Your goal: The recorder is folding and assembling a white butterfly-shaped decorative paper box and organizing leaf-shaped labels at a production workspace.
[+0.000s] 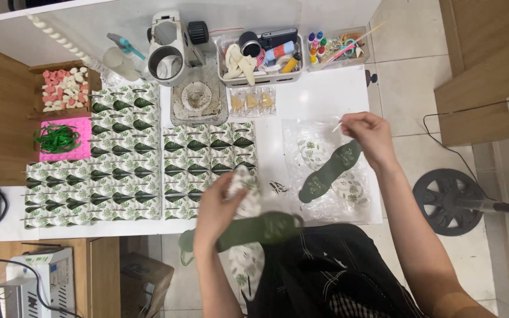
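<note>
While left hand (222,206) grips green strip (254,231), right hand (367,132) pinches high.

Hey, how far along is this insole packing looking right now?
Done: rows of leaf-print packets fill the table's left side. In hand: the left hand holds a dark green insole with a leaf-print piece; the right hand pinches a thin stick. Left: another green insole lies on clear bags.
</note>
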